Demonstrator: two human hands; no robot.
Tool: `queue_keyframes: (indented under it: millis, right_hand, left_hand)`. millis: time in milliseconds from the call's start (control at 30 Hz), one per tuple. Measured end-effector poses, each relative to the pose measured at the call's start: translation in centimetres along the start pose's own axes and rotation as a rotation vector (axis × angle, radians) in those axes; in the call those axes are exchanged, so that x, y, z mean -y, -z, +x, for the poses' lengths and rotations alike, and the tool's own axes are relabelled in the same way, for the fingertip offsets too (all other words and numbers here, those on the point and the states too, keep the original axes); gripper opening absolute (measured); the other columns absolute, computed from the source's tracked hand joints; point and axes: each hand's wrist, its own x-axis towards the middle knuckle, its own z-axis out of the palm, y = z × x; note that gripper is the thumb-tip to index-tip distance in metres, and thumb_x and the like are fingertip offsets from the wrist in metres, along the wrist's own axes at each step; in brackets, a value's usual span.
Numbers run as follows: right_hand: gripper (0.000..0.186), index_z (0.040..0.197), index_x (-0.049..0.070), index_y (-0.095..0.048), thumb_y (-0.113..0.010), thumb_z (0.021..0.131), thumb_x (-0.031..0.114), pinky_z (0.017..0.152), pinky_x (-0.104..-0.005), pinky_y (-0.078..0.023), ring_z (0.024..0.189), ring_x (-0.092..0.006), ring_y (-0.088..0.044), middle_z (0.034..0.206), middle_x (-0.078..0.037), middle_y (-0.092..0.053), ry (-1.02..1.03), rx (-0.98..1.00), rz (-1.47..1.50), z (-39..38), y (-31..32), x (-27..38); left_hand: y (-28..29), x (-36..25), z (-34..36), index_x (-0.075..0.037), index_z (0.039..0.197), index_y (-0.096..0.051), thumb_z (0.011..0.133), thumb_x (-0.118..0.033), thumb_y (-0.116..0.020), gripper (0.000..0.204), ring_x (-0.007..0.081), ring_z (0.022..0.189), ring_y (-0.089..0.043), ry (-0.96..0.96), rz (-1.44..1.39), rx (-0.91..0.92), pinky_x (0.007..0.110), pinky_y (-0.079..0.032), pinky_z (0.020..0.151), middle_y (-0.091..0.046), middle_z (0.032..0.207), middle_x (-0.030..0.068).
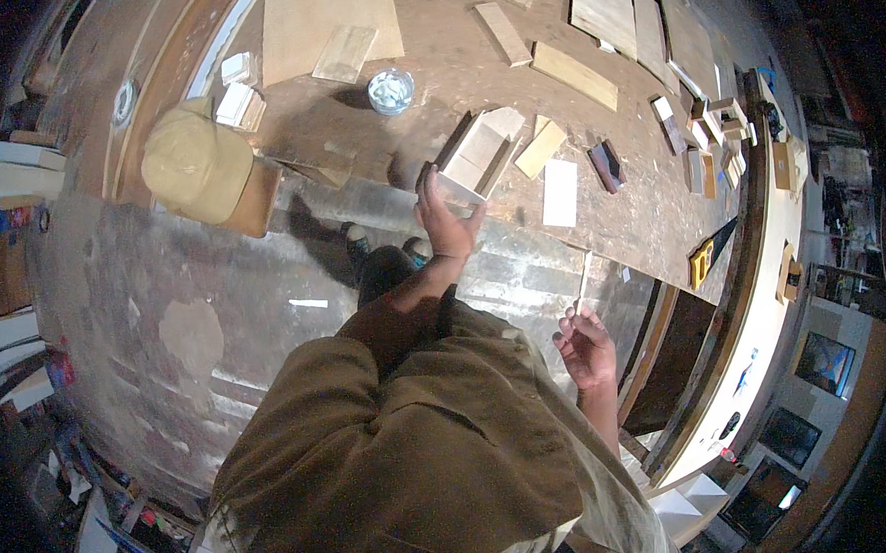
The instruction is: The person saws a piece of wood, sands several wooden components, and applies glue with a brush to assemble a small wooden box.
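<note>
On the workbench [376, 140] lies a small open wooden box [479, 156] with pale walls and a pointed far end. My left hand [447, 226] grips its near end, fingers along the left side and thumb by the near right corner. Lower and to the right, my right hand [586, 349] pinches a thin pale stick [585, 281] that points away from me. The stick is apart from the box. A clear bowl [391, 92] with a whitish substance in it stands beyond the box to the left.
Right of the box lie a small wood strip [540, 147], a white rectangular piece [560, 193] and a dark angled block [607, 167]. A yellow-handled saw [703, 261] rests near the right edge. A tan cap [197, 161] sits at the left. Several boards lie farther back.
</note>
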Motion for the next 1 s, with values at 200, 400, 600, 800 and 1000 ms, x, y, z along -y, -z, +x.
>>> queue_keyframes:
  millis: [200,400,600,800,1000]
  right_hand:
    - [0.014,0.102,0.010,-0.065,-0.065,0.089,0.004,0.072,-0.0322,-0.052,0.087,-0.0174,-0.066,0.097,-0.004,-0.068,-0.018,-0.030,0.039,0.2,0.9,-0.4]
    - [0.013,0.100,0.011,-0.064,-0.064,0.090,0.004,0.071,-0.0322,-0.052,0.087,-0.0177,-0.067,0.097,-0.004,-0.068,-0.027,-0.003,0.070,0.6,1.6,-0.9]
    - [0.014,0.103,0.010,-0.065,-0.063,0.091,0.004,0.070,-0.0320,-0.053,0.088,-0.0185,-0.067,0.097,-0.005,-0.068,-0.031,0.063,0.081,1.3,1.6,-1.4]
    - [0.016,0.106,0.008,-0.063,-0.062,0.091,0.004,0.070,-0.0321,-0.054,0.086,-0.0191,-0.067,0.097,-0.006,-0.068,-0.023,0.051,0.086,1.7,-0.3,-1.2]
    - [0.016,0.109,0.007,-0.059,-0.058,0.093,0.007,0.067,-0.0310,-0.051,0.077,-0.0187,-0.065,0.089,-0.006,-0.066,0.010,-0.024,-0.015,2.8,-2.8,-1.8]
  left_hand:
    - [0.4,0.0,0.1,-0.005,0.149,-0.030,0.059,-0.021,-0.089,0.109,0.0380,0.137,-0.038,-0.006,0.018,0.029,0.054,-0.028,0.108,-0.041,0.147,0.0197]
    - [2.3,1.2,-0.1,-0.004,0.148,-0.029,0.062,-0.024,-0.091,0.108,0.0427,0.132,-0.039,-0.055,0.068,0.026,0.054,-0.031,0.107,-0.042,0.143,0.0244]
    - [5.4,-0.4,0.5,0.000,0.147,-0.028,0.070,-0.022,-0.091,0.102,0.0333,0.122,-0.051,0.054,-0.093,0.104,0.043,-0.043,0.103,-0.047,0.135,0.0196]
    - [7.1,-1.8,2.6,0.000,0.150,-0.019,0.088,-0.043,-0.074,0.094,0.0317,0.107,-0.060,0.777,-0.742,0.357,0.042,-0.053,0.093,-0.045,0.134,0.0210]
    - [7.2,-3.8,2.9,-0.006,0.149,-0.023,0.085,-0.060,-0.069,0.096,0.0376,0.121,-0.054,1.140,-1.090,0.312,0.048,-0.043,0.108,-0.044,0.133,0.0259]
